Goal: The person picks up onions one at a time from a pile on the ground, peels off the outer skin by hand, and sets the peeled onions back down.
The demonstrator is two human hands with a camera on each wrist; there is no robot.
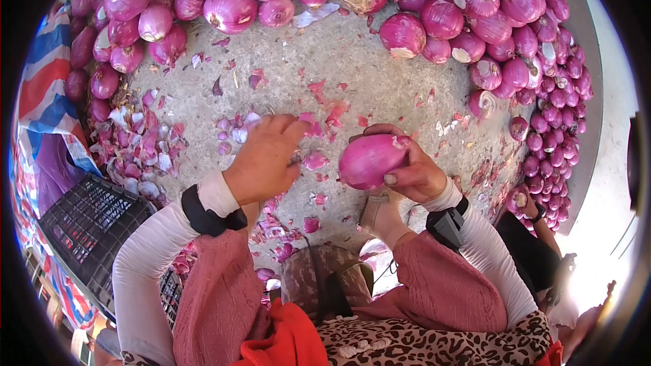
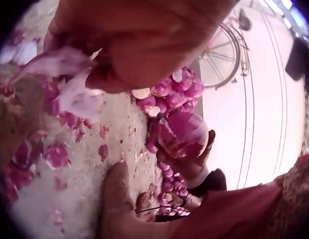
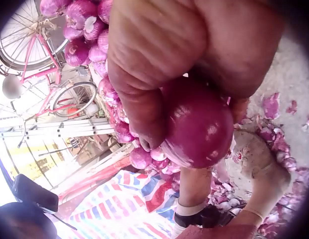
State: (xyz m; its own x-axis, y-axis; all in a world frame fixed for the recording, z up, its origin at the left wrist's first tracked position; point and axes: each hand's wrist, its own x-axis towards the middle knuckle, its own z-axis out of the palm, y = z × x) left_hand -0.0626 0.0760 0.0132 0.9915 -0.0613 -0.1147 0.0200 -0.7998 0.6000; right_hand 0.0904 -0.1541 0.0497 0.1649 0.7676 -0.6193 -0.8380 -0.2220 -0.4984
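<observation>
A large, glossy purple onion (image 1: 373,161) sits in my right hand (image 1: 422,175), its fingers and thumb curled around one end. In the right wrist view the onion's smooth round side (image 3: 199,129) faces down between thumb and fingers. My left hand (image 1: 264,158) hovers over the floor to the left of the onion, apart from it, fingers bent. Thin, pale pink onion skin (image 2: 77,97) sticks out between its thumb and fingers in the left wrist view. Below the hands, loose bits of peel (image 1: 315,160) lie on the concrete floor (image 1: 271,74).
Purple onions (image 1: 230,10) are heaped in an arc at the back, continuing down the right side (image 1: 553,135). Peelings (image 1: 139,139) pile up at left, near a black plastic crate (image 1: 95,230) and a striped sheet (image 1: 51,88). Another person's hand (image 1: 525,200) is at right.
</observation>
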